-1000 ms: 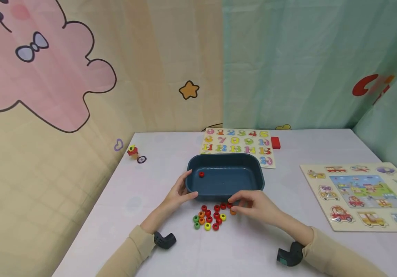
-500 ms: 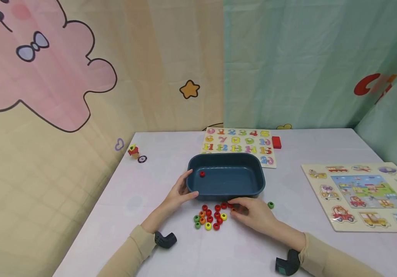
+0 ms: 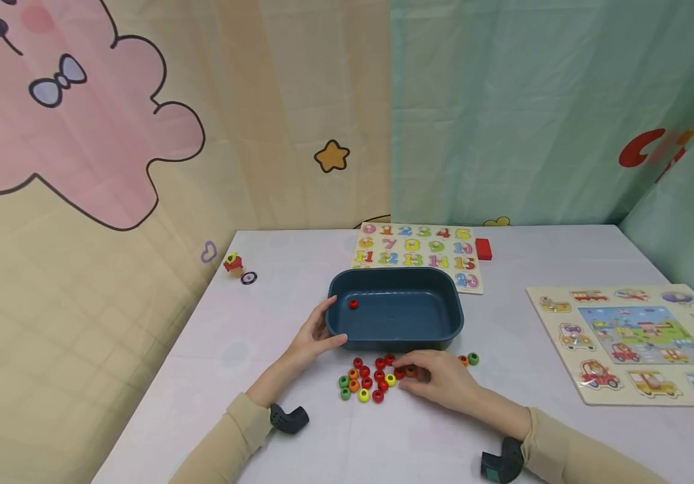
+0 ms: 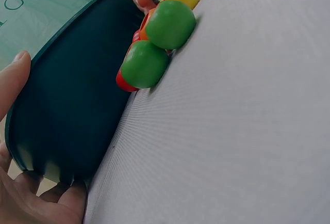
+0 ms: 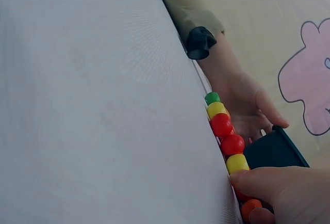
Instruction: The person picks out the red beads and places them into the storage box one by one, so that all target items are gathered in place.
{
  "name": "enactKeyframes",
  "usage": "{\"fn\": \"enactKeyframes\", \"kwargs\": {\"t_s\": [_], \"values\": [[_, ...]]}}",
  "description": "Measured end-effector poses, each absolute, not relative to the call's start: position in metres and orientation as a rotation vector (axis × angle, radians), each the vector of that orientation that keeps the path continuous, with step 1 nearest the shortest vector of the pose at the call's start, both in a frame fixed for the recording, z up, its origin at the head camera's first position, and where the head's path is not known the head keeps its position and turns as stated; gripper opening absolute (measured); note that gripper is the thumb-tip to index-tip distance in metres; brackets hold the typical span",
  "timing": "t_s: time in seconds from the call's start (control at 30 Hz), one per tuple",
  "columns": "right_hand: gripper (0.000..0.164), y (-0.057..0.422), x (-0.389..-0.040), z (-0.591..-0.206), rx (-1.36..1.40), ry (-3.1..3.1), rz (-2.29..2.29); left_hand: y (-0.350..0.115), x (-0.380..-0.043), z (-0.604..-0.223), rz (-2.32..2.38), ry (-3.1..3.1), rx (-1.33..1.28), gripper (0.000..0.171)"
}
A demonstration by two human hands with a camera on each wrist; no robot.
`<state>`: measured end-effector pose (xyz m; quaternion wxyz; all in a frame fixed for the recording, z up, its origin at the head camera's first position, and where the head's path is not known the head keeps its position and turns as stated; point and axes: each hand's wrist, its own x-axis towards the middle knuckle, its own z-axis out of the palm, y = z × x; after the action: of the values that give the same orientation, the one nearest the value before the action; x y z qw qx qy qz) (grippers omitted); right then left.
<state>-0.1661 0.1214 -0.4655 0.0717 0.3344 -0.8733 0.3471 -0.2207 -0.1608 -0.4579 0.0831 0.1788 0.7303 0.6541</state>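
Observation:
My left hand (image 3: 313, 336) grips the left end of a dark blue basin (image 3: 395, 274), thumb at the front rim and fingers round the side. A single red bead (image 3: 354, 304) lies inside it. In front of the basin, on the white table, is a cluster of red, orange, yellow and green beads, among them a yellow bead (image 3: 364, 395). At the cluster's right edge my right hand (image 3: 444, 380) pinches another red bead (image 3: 399, 372) between thumb and index finger. An orange bead (image 3: 411, 371) sits under its curled fingers. The left wrist view shows two green beads (image 4: 170, 25) nearest.
Right of my right hand lie an orange bead (image 3: 463, 360) and a green bead (image 3: 473, 359). A number puzzle board (image 3: 416, 245) lies behind the basin, with a red block (image 3: 483, 249) beside it. A vehicle picture puzzle (image 3: 643, 336) lies at right, a small toy (image 3: 233, 264) at far left.
My right hand has shifted slightly left and toward me, from the orange bead to the red one. The orange and green beads behind it have come into view. The left hand stays still.

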Motion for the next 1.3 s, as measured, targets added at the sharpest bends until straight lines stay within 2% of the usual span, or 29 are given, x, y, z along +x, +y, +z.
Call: {"fn": "enactKeyframes", "kwargs": {"t_s": [0.23,0.4,0.57,0.73,1.0,1.3], "values": [[0.027,0.12,-0.164,-0.454,1.04,-2.627,1.016,-0.161,-0.22,-0.456,1.962,2.165,0.56,0.079],[0.028,0.113,-0.17,-0.419,1.203,-2.473,1.034,-0.162,-0.22,-0.454,1.959,2.172,0.559,0.079],[0.029,0.102,-0.198,-0.379,1.26,-2.374,1.002,-0.161,-0.221,-0.455,1.951,2.176,0.53,0.078],[0.027,0.09,-0.238,-0.359,1.105,-2.469,1.18,-0.161,-0.22,-0.455,1.967,2.147,0.54,0.076],[0.032,0.069,-0.293,-0.371,0.952,-2.582,1.499,-0.16,-0.22,-0.456,1.973,2.124,0.523,0.074],[0.03,0.054,-0.318,-0.398,0.991,-2.724,1.566,-0.162,-0.222,-0.46,1.971,2.146,0.559,0.078]]}}
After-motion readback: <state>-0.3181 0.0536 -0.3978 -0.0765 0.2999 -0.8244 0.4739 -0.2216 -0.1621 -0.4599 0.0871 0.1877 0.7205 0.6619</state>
